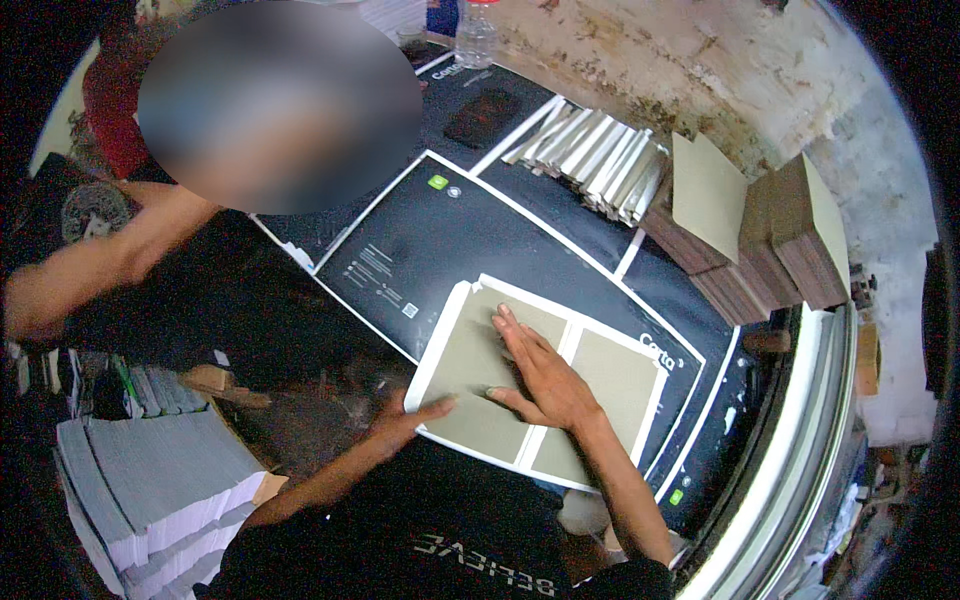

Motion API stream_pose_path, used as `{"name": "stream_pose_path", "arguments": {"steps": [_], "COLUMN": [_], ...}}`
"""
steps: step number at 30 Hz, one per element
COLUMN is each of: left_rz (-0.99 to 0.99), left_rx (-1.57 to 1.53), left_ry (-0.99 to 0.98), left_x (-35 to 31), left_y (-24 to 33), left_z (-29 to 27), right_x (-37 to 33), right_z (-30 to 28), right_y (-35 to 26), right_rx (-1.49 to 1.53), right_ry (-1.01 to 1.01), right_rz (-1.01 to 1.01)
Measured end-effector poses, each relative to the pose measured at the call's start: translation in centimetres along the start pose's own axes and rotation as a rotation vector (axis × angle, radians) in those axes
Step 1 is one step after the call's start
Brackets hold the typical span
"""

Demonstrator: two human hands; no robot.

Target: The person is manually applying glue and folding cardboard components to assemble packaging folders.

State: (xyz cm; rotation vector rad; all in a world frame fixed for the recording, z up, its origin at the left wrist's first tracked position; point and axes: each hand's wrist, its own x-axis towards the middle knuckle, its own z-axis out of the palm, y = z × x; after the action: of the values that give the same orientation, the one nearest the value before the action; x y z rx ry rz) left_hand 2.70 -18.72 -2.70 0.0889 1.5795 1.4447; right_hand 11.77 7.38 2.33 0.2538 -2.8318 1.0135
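A book cover [480, 350] lies open on a black printed sheet, with two grey-beige boards on white wrap, a white strip between them and white edges turned in. My right hand [548, 382] rests flat on the boards, fingers stretched toward the far side and thumb apart. At the cover's near left corner, my left hand [408, 414] has its thumb on top of the board; its other fingers are mostly hidden at the edge, and it appears to grip there.
Beyond the cover are a pile of white strips [600, 160], stacks of cut boards [710, 205], a dark phone-like object [483, 117] and a clear bottle [476, 40]. Stacked paper blocks [165, 470] stand at lower left. Another person's arm [130, 240] reaches in at upper left.
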Motion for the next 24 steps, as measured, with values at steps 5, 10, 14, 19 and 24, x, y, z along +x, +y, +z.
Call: {"name": "stream_pose_path", "arguments": {"steps": [5, 10, 14, 19, 24], "left_rz": [0.224, 0.383, 0.456, 0.446, 0.495], "left_rx": [0.010, 0.077, 0.188, 0.481, 0.802], "left_ry": [0.160, 0.358, 0.570, 0.803, 1.111], "left_x": [0.0, 4.5, 8.9, 11.0, 14.5], "left_y": [3.2, 7.8, 11.3, 16.6, 17.5], "left_z": [-1.5, -8.7, -17.8, -23.6, -31.0], "right_x": [1.7, 1.4, -2.1, -5.5, -5.2], "right_z": [-0.8, -3.5, -4.3, -3.2, -2.0], "right_y": [-0.8, 0.0, 2.6, 4.8, 4.7], "right_rx": [-0.042, -0.259, -0.191, 0.034, 0.086], "right_ry": [0.322, 0.772, 0.902, 0.941, 0.909], "right_rz": [0.190, 0.194, 0.331, 0.592, 0.603]}}
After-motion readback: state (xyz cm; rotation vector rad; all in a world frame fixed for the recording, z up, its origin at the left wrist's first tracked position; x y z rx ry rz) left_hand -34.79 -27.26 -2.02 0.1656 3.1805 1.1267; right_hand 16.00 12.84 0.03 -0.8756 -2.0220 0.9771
